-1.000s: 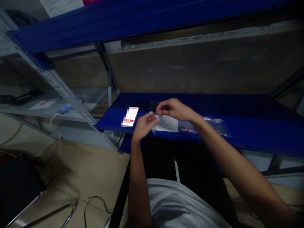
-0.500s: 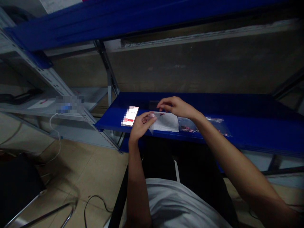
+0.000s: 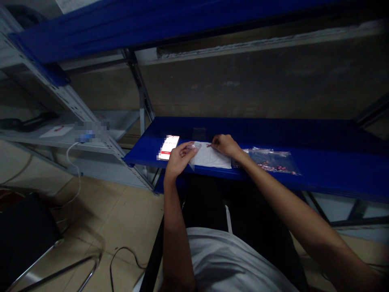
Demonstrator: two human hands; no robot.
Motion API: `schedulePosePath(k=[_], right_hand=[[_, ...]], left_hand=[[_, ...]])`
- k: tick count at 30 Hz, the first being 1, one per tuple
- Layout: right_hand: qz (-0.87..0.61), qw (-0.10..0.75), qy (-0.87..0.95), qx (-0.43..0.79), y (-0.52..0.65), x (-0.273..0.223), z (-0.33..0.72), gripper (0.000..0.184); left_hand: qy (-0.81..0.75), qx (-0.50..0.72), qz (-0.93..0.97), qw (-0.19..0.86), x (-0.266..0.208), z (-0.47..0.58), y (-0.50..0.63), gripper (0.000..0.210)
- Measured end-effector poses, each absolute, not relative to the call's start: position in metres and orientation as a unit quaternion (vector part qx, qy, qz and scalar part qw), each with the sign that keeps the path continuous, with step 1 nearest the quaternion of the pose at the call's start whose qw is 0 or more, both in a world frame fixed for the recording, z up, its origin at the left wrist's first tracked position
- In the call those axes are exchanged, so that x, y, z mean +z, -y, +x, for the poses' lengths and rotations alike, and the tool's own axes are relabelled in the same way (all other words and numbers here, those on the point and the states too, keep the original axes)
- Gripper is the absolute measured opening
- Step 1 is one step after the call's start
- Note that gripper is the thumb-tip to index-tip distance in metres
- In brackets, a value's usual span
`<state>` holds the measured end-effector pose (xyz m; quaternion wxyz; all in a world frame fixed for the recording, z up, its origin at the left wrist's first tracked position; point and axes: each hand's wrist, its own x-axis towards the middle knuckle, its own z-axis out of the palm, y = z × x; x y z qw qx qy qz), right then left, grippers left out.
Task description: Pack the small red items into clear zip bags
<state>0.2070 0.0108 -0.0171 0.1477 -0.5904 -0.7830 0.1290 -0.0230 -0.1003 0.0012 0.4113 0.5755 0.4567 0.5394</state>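
Observation:
My left hand (image 3: 179,159) is closed on a small clear plastic bag (image 3: 192,162), which hangs from thumb and fingers at the left edge of a white cloth (image 3: 212,158). Over the cloth's far edge, my right hand (image 3: 226,145) is in a pinch, its fingertips at a small dark pink piece (image 3: 209,145) too tiny to identify. To the right of that hand lie larger clear zip bags (image 3: 281,159) with several small pink and red pieces inside. The right wrist and forearm partly cover them.
A lit phone (image 3: 169,146) lies left of my left hand on the blue shelf (image 3: 328,158). A dark, flat object (image 3: 199,133) sits behind the cloth. Metal uprights (image 3: 75,103) stand at left, with a grey shelf (image 3: 121,119) beyond. Another blue shelf (image 3: 182,24) hangs overhead.
My right hand has come down onto the cloth's far edge, its fingers closing from a loose curl into a pinch at the small pink piece. My left hand keeps the small bag.

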Motion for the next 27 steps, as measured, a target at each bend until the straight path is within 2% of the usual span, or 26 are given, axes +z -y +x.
schedulePosePath(k=[14, 27], right_hand=[[-0.584, 0.126, 0.792, 0.131, -0.0115, -0.0155, 0.2053, 0.019], [-0.579, 0.159, 0.789, 0.131, -0.0065, -0.011, 0.2115, 0.019]], left_hand=[[-0.46, 0.54, 0.571, 0.414, 0.0008, -0.0224, 0.1, 0.044], [-0.465, 0.529, 0.58, 0.409, 0.0039, -0.0195, 0.1019, 0.044]])
